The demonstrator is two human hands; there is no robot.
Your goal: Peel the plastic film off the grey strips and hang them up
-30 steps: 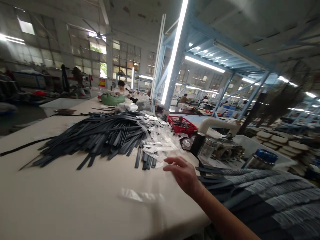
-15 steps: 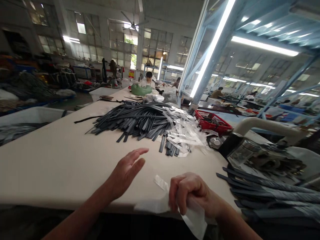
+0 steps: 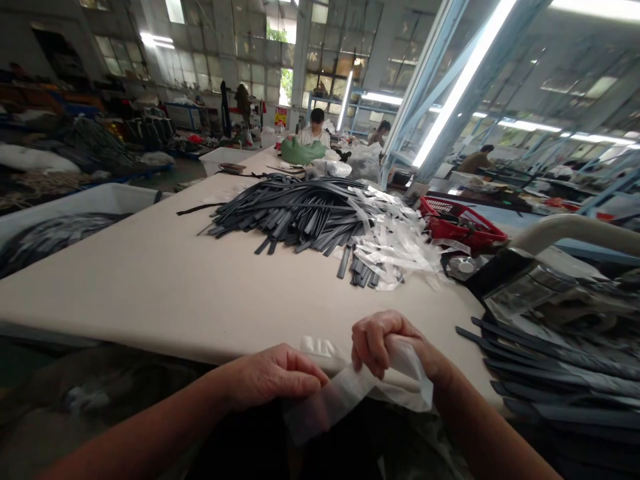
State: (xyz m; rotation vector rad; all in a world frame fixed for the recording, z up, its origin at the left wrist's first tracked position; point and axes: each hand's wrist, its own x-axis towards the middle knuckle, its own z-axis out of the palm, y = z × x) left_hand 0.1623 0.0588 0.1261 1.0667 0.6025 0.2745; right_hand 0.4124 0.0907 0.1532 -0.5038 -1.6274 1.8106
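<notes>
A translucent white plastic strip stretches between both hands at the table's front edge. My left hand pinches its lower left end between thumb and fingers. Curled fingers of my right hand grip the strip farther along, and a loop of it hangs beside the wrist. Another pale end of plastic lies on the table edge between the hands. Beyond them lies a heap of dark grey flat strips, with a tangle of clear white plastic strips at its right side.
The cream table runs away from me. At right stands a machine with more dark strips below it. A red basket sits behind. White bins flank the left side. A person sits beyond a green bag.
My left hand has come down from above the table and closed on the plastic strip. My right hand still holds it, now with the strip spread out. The view has tilted down.
</notes>
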